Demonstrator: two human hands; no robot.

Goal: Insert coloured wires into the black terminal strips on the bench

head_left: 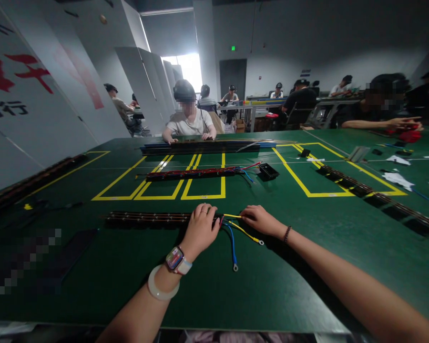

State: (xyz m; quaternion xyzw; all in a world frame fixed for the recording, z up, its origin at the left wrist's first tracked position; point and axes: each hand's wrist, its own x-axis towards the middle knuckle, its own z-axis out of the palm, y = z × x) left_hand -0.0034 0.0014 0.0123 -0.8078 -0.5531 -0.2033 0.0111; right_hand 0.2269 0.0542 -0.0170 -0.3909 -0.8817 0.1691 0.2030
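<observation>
On the green table [200,305], a long dark strip assembly [146,218] with thin copper-coloured lines lies crosswise before me. My left hand [202,226] is wrapped over its right end, a watch and a pale bangle on that wrist. Just to the right, my right hand [259,219] pinches the end of a yellow wire [232,216] that comes out of the assembly. A second yellow wire [248,232] with a ring terminal and a blue wire [233,245] with a ring terminal hang loose on the table between and below my hands.
A similar wired assembly [196,173] and a black box [268,171] lie farther back. Long strips [375,195] run along the right, others [32,183] along the left. Across the table sits a person [189,119]; another person's hands [405,125] hold something red.
</observation>
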